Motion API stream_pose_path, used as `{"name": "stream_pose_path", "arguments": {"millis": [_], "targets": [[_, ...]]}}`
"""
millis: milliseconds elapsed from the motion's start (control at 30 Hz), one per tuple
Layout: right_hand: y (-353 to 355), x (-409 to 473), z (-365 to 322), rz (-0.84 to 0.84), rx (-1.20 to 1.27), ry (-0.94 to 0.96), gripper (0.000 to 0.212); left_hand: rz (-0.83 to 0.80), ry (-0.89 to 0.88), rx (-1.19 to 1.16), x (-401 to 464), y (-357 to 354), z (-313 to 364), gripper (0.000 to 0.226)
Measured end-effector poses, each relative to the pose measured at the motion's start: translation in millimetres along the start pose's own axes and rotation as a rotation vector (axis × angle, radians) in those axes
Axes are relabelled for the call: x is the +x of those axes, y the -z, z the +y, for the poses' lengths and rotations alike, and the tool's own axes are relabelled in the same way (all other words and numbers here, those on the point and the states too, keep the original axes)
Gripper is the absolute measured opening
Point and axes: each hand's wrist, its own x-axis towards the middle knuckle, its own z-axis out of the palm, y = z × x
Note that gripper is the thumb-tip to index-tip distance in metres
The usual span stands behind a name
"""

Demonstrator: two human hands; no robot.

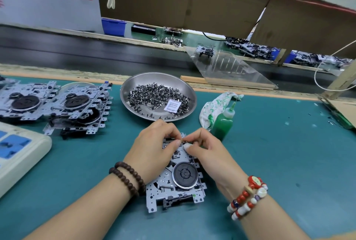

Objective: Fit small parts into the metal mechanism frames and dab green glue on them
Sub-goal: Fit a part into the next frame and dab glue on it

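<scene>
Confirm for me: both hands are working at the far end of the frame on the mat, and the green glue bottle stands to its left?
Not quite. In the head view the green glue bottle stands right of the frame, beside the stained rag. Both the left hand and right hand do work at its far end.

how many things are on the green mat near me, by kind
metal mechanism frames: at least 3, one under the hands, the others in two piles
steel dish of small parts: 1
green glue bottle: 1
stained rag: 1
total: at least 6
</scene>
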Motion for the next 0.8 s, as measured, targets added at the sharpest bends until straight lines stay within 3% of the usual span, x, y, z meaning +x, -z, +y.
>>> {"name": "stream_pose_path", "arguments": {"millis": [433,800], "targets": [[1.5,0.0,1.0,0.016,0.014,0.017,0.017,0.015,-0.008,-0.007,0.0,-2.0,-0.5,0.016],[-0.2,2.6,1.1,0.025,0.061,-0.017,0.019,0.022,-0.009,0.01,0.1,-2.5,-0.7,0.023]]}}
